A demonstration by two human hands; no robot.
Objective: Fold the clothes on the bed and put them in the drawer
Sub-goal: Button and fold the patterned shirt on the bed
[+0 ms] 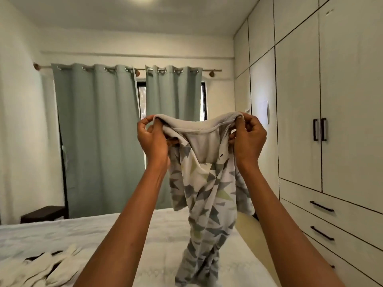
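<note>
Blurred: pale garment [39, 268], cut by lower-left edge. Shirt [204, 195] hem out of frame below. Window [141, 100] mostly behind curtains [97, 137].

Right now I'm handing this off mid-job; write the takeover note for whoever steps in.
Left hand: pinches the collar of the patterned shirt at its left end.
Right hand: pinches the collar's right end.
The shirt hangs unfolded in the air, its lower end reaching the bed.
A white garment lies on the bed at lower left, blurred.
Drawers on the right are closed.
Done: shirt picked up.
Left: fold it, open a drawer, stow it, then the white garment.
</note>
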